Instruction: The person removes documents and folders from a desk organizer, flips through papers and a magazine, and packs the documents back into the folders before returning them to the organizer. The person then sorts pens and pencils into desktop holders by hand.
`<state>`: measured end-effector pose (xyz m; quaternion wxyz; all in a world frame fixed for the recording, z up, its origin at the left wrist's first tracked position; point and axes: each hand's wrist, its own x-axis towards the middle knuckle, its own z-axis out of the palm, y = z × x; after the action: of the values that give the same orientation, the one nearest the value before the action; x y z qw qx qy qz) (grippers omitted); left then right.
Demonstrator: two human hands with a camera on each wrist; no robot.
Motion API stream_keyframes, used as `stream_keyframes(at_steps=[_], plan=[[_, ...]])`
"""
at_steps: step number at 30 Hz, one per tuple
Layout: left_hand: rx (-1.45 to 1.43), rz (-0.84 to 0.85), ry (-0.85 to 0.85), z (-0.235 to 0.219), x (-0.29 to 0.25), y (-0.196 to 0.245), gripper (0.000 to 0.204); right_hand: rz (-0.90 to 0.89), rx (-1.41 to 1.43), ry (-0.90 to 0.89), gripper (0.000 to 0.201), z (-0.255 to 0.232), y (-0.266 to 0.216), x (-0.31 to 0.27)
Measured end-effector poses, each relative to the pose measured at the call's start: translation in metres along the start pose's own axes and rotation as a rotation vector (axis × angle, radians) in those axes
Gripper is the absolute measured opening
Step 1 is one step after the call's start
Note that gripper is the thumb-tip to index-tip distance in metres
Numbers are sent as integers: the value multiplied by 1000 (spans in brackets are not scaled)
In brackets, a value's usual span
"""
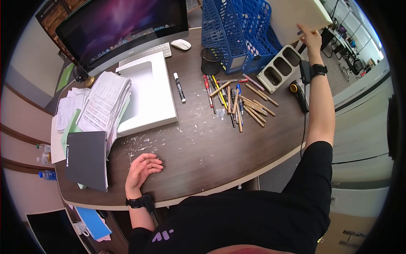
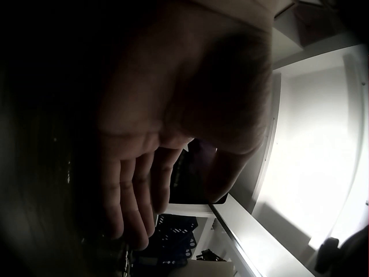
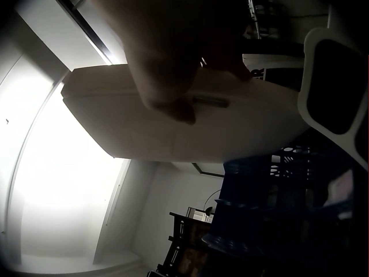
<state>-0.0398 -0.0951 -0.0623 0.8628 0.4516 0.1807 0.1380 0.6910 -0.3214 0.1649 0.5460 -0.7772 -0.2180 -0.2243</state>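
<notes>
My right hand is stretched out to the far right corner of the desk and grips a pale, flat box by its edge. In the right wrist view the thumb lies on the broad face of the box, near a small dark slot; the other fingers are mostly hidden. Beside the box stands a blue perforated file rack. A cream tray with three compartments leans just below that hand. Near the front edge of the desk, my left hand lies with loosely bent fingers and holds nothing.
Many pens and pencils lie heaped mid-desk by a black mesh cup. A marker, a white box lid, stacked papers and a dark folder occupy the left. A handheld scanner sits at right.
</notes>
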Motion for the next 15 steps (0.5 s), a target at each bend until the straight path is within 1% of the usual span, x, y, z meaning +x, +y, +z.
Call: stream_keyframes(at_steps=[2, 4, 5, 6, 8, 12, 14, 15], plan=[[-8, -7, 0, -1, 1, -1, 46, 30, -7, -40, 60, 10, 23, 12], [2, -5, -10, -1, 2, 0, 46, 157, 52, -232, 57, 17, 38, 20], [-3, -7, -5, -1, 1, -1, 46, 230, 111, -314, 55, 16, 23, 6], [-1, -4, -10, -2, 1, -1, 46, 228, 110, -320, 55, 19, 26, 7], [-6, 0, -6, -2, 1, -1, 45, 279, 178, -287, 53, 25, 34, 7], [0, 0, -10, -3, 1, -1, 44, 324, 191, -355, 53, 22, 30, 3], [0, -3, -13, -4, 2, 0, 44, 291, 58, -377, 53, 20, 29, 4], [9, -8, -3, -3, 3, 0, 45, 293, 54, -382, 53, 19, 33, 9]])
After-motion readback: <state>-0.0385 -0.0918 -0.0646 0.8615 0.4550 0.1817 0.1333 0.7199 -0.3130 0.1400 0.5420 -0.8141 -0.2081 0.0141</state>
